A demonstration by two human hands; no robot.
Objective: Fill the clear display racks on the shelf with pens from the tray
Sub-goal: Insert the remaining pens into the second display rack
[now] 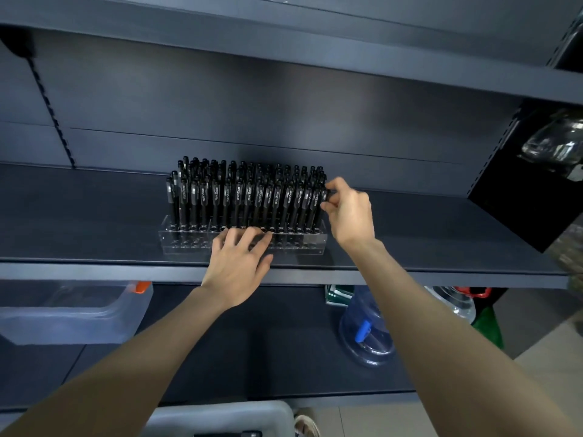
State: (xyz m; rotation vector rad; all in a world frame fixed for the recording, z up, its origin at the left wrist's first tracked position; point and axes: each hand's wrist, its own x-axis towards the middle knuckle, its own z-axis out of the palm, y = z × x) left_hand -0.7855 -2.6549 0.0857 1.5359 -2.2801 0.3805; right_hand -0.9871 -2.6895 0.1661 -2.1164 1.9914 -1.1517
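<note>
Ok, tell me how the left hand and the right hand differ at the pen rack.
The left hand has straight, spread fingers resting on the front of the clear rack; the right hand has curled fingers pinching a black pen at the rack's right end. The left hand sits low by the rack's base, the right hand higher, near the pen tops. Both are bare and reach onto the shelf.

Only a person's two arms are shown. The left hand [239, 272] and the right hand [348, 212] are seen bare, with slim fingers [252, 239] and knuckles faintly marked. The left forearm [126, 357] and the right forearm [441, 326] are long and slender, and are left uncovered from the wrists down to the lower edge of the view.
</note>
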